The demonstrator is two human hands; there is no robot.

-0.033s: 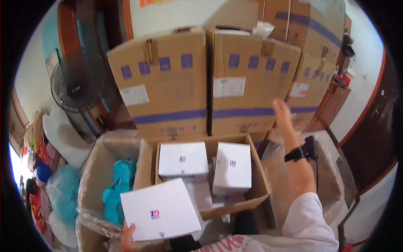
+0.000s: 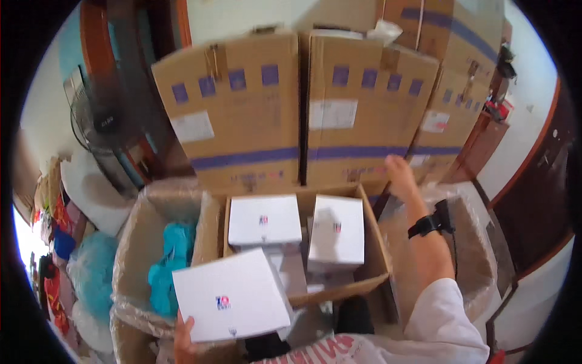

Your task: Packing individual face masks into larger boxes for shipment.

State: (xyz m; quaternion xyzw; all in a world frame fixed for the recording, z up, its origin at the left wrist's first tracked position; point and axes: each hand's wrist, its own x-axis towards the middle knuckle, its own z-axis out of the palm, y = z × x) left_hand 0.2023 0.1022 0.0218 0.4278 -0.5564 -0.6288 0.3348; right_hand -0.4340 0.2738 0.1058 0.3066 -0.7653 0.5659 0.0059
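Observation:
My left hand (image 2: 184, 337) grips a flat white carton (image 2: 229, 297) by its lower left corner; the thumb lies on its edge and the other fingers are hidden beneath. The carton is tilted in front of an open cardboard box (image 2: 377, 253). Inside that box lie a white carton (image 2: 265, 219) at the left and another white carton (image 2: 336, 230) at the right, with more white cartons lower down. My right hand (image 2: 400, 175) is stretched out above the box's right far corner, slightly blurred. Its fingers look extended, and nothing shows in them.
Tall closed cardboard boxes (image 2: 242, 121) stand behind. A plastic-lined box (image 2: 130, 267) at the left holds turquoise bundles (image 2: 173, 267); another plastic-lined box (image 2: 479, 267) stands at the right. A fan (image 2: 100, 118) and filled plastic bags (image 2: 94, 267) are far left.
My right hand has come down and slightly left. The white carton in my left hand has risen a little in the picture. The view has shifted slightly, and a shadow now falls on the right-hand carton.

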